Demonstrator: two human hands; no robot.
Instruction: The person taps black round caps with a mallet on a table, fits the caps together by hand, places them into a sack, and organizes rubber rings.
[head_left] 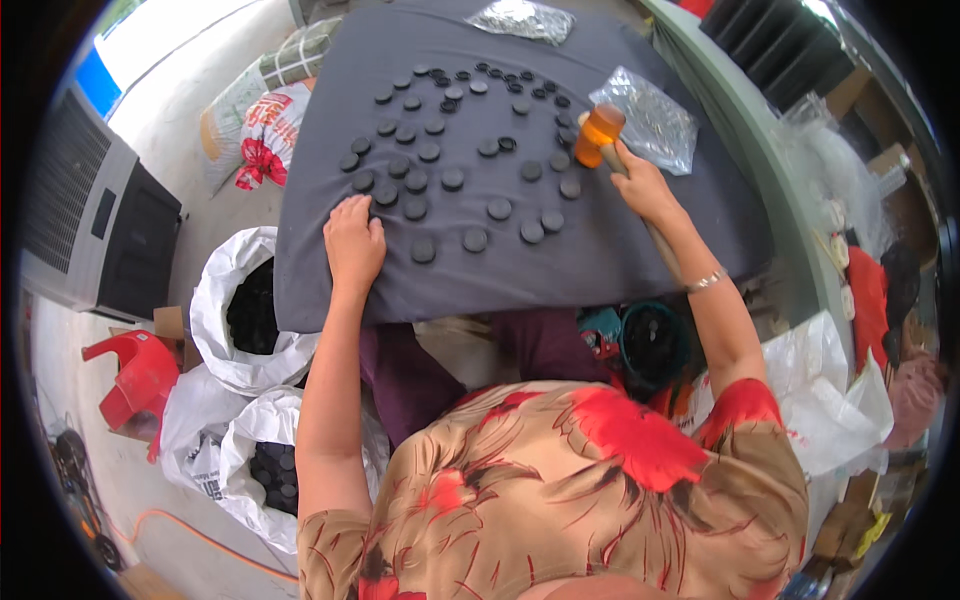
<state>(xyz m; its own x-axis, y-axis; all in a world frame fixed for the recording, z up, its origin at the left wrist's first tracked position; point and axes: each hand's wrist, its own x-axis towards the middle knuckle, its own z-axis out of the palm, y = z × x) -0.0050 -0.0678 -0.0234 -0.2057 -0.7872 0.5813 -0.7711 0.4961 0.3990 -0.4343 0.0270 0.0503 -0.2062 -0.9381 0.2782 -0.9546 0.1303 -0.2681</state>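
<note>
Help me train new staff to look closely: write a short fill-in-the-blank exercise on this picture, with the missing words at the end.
1. The mallet in the right hand has an ____ head.
2. The hand resting on the table near the scattered discs is the person's ____ one.
3. The bracelet circles the person's ____ wrist.
4. The two open sacks to the left of the table are coloured ____.

Missing words: orange; left; right; white.

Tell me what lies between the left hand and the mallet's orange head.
In the head view, several black discs lie scattered on the grey cloth between the left hand and the mallet's orange head.
</note>
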